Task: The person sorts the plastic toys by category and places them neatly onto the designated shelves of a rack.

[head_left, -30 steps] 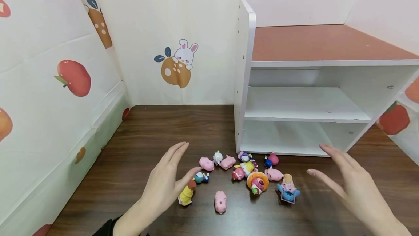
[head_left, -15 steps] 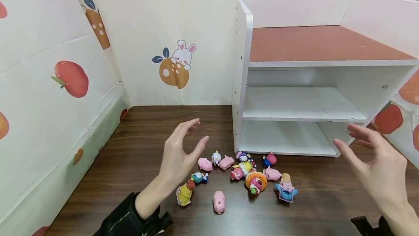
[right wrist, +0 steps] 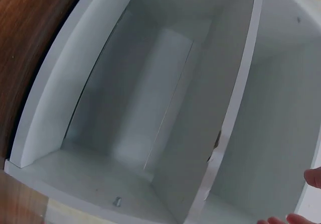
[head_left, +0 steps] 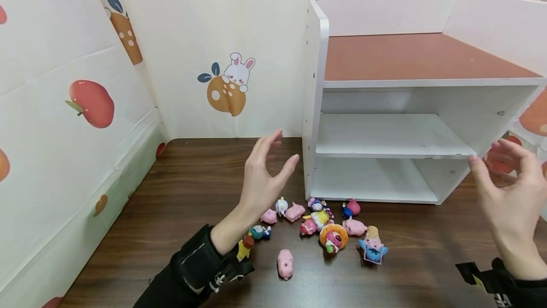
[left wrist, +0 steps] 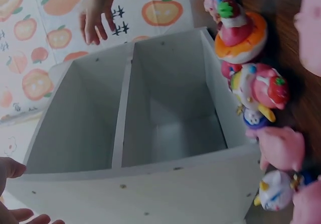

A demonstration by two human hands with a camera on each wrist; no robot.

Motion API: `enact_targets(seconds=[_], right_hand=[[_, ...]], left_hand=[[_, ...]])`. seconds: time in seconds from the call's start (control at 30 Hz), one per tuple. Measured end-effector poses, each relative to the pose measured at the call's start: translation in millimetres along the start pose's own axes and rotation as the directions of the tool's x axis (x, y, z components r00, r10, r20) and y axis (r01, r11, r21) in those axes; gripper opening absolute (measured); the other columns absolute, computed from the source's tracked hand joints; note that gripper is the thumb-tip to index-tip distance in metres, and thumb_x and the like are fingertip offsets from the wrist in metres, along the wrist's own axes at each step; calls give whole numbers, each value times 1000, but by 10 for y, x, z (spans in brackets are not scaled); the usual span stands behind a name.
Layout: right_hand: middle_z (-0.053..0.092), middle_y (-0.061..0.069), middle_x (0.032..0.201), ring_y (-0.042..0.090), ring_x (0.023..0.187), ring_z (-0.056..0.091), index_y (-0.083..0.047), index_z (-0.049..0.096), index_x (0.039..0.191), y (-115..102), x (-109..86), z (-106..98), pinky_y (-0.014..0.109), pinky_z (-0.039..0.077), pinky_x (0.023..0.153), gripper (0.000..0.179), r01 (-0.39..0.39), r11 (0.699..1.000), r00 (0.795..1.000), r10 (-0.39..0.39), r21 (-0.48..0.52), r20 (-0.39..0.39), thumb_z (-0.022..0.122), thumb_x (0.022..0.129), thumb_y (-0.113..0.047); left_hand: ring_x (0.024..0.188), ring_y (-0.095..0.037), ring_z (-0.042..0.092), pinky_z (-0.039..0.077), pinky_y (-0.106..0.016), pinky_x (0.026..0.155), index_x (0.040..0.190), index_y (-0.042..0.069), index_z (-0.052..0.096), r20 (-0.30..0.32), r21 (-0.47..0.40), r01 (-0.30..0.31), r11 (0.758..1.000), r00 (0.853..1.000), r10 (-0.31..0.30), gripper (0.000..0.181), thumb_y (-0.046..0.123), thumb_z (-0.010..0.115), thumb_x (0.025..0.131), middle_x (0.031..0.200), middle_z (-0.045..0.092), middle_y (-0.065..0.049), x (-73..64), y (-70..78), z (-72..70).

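A white shelf unit (head_left: 314, 108) with a brown top board stands at the back right. My left hand (head_left: 262, 180) is raised in front of its left side panel, fingers spread from the thumb, holding nothing. To the right, my right hand (head_left: 510, 194) hovers near the unit's right side, fingers bent loosely and also holding nothing. In the left wrist view both compartments of the shelf unit (left wrist: 125, 108) are visible, with left-hand fingertips at the lower left. The right wrist view looks into the compartments past the divider board (right wrist: 230, 113).
Several small toy figures lie before the unit, among them a pink pig (head_left: 285, 264), a figure in an orange ring (head_left: 334, 238) and a blue-chaired figure (head_left: 373, 246). My left sleeve (head_left: 192, 265) partly hides a yellow figure (head_left: 244, 247). A patterned wall (head_left: 141, 108) bounds the back and left.
Both hands have risen from beside the toys toward the shelf unit, the left moving up and right, the right moving up and outward. The toys have stayed put.
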State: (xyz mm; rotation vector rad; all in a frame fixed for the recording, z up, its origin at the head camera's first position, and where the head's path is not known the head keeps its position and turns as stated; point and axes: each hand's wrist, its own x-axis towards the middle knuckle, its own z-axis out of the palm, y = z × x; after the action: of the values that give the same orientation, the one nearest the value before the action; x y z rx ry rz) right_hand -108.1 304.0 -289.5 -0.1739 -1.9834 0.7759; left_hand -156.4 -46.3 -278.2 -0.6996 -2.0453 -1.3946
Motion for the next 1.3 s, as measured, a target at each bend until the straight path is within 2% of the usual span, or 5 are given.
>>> enact_targets(seconds=[0.27,0.6,0.83,1.07,1.3], right_hand=[[34,-22,119,-4,100,40,-16,36,130,124,117,33,10,33,71,49,-140,990,990,139,-29,-25,55,85,-22],[33,-21,113,-6,99,38,-24,32,132,297,299,118,15,34,82,51,-335,941,942,336,-54,8,52,85,-31],[40,-3,127,-5,93,40,-25,30,134,402,397,226,16,35,80,53,-386,920,919,390,-67,61,51,86,-31],[44,2,124,-13,69,32,-23,34,133,448,487,317,14,29,62,52,-386,917,916,394,-98,76,52,85,-32],[44,4,131,7,110,44,-25,38,133,501,535,406,31,37,93,50,-402,906,907,414,-130,78,51,85,-33]], left_hand=[[109,-20,41,43,-40,82,130,4,39,30,-29,60,998,998,-59,56,19,63,81,124,43,-9,134,-17,229],[116,-22,36,42,-40,86,137,4,26,77,-48,206,977,976,-202,70,24,63,81,132,35,-12,283,-137,466],[120,-30,34,38,-44,91,140,5,19,121,-43,289,956,952,-282,78,22,64,80,139,29,-13,386,-227,603],[118,-33,37,38,-41,91,141,4,16,151,-19,292,956,946,-286,79,22,63,80,141,26,-14,474,-296,700],[119,-24,36,36,-32,94,140,1,17,167,3,236,972,958,-234,74,11,60,80,140,27,-15,517,-326,776]])
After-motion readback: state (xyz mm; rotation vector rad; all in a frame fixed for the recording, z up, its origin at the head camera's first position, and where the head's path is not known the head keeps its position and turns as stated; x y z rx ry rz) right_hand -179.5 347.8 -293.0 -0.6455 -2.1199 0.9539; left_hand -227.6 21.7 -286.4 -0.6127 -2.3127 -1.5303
